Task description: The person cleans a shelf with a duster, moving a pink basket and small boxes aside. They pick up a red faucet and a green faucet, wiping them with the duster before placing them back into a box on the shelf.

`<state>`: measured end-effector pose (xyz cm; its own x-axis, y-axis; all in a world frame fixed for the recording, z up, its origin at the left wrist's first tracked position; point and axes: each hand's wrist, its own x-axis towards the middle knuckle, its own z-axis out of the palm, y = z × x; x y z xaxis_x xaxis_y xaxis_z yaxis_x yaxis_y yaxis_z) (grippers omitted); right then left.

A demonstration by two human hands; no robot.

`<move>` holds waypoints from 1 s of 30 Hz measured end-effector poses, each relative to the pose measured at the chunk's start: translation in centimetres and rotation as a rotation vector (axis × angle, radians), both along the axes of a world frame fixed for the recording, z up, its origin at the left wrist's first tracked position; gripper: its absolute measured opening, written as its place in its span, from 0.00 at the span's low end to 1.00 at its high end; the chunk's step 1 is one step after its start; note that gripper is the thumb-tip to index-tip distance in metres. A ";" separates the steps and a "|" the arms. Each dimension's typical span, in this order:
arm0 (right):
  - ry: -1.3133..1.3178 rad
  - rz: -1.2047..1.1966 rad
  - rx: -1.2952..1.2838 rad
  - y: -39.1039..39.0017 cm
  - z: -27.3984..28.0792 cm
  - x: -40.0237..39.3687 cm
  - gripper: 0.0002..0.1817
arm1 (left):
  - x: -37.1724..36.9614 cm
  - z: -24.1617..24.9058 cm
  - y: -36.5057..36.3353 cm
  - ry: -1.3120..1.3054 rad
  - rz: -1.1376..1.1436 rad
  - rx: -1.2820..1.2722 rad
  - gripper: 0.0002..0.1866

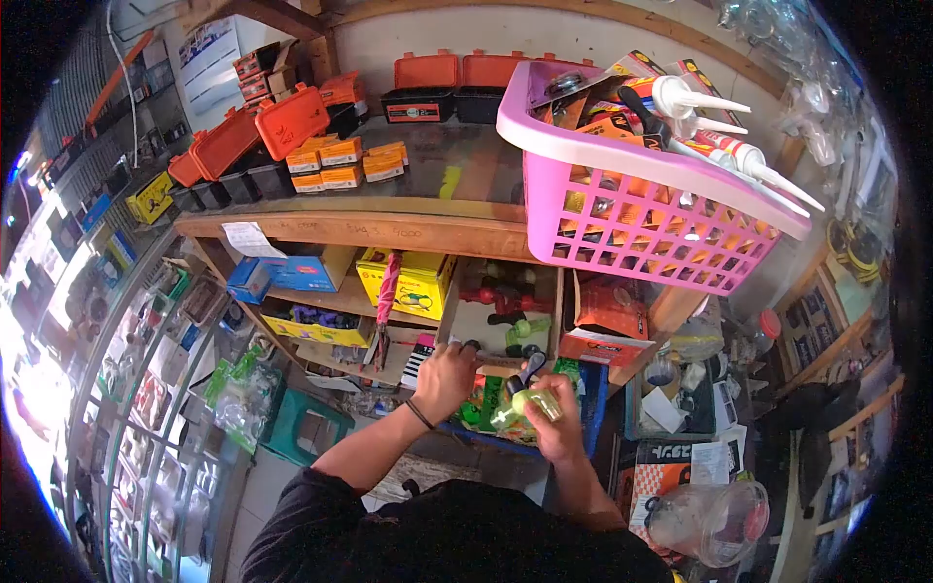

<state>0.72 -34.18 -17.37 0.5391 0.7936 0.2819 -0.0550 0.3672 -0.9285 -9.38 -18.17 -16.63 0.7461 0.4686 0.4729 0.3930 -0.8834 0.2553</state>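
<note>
Yellow-green item (531, 402), partly hidden in right fingers (564, 391); left fingers (455, 357) around an indistinct dark piece (472, 345).

Bright light (27, 340) is streaming in at left, a pale wall (384, 37) is standing behind a wooden shelf unit (389, 231), a wall sheet (209, 66) is hanging at upper left, a teal stool (290, 428) is resting on the tiled floor (255, 510).

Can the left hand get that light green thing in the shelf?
Probably yes: the left hand is close to the light green thing, and its compartment looks open. But the fingertips seem busy with something dark.
</note>
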 end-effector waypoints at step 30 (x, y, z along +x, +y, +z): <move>-1.219 -0.129 -0.378 2.2 3.5 -1.7 0.35 | -6.9 1.8 -2.6 0.077 -0.230 -0.384 0.11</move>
